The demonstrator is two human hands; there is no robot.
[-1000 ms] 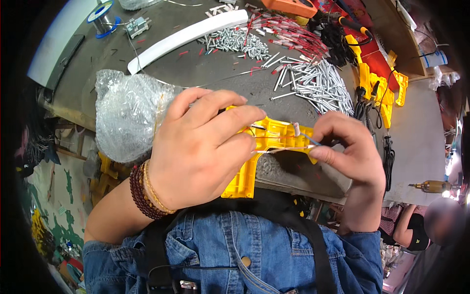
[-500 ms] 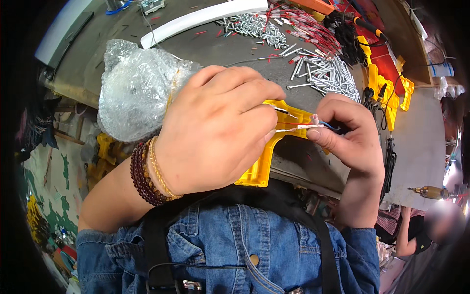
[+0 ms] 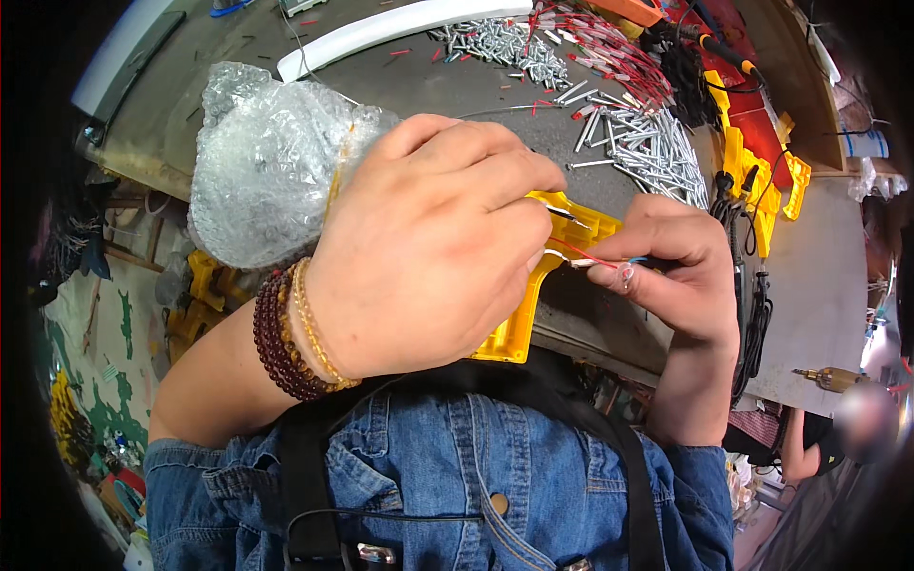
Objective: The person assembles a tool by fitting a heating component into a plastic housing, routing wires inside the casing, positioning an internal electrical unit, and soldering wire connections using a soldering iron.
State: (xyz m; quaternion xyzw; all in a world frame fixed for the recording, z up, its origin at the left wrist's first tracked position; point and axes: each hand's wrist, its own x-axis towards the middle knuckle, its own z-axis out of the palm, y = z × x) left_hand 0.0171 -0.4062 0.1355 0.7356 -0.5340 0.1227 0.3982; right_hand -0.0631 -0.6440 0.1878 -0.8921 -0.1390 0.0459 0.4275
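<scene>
My left hand, palm down with bead bracelets on its wrist, is closed round a yellow plastic shell. The shell looks like one half of a gun-shaped tool housing, and much of it is under that hand. Thin wires, red and white, run out of the shell toward my right hand. There the thumb and forefinger pinch the wire ends, with a bit of blue wire showing beside the forefinger. A small pale loop lies against the thumb. A dark, metal-tipped piece sits inside the shell.
Bubble wrap lies left of my left hand. Behind my hands are a curved white strip, a pile of screws and red-wired parts. Yellow shells and black cables stand at right. Another person is at far right.
My right thumb and forefinger have shifted on the wires. The white sleeved ends that showed at the fingertips now show less, and the red wire runs to the thumb. My left hand keeps its hold.
</scene>
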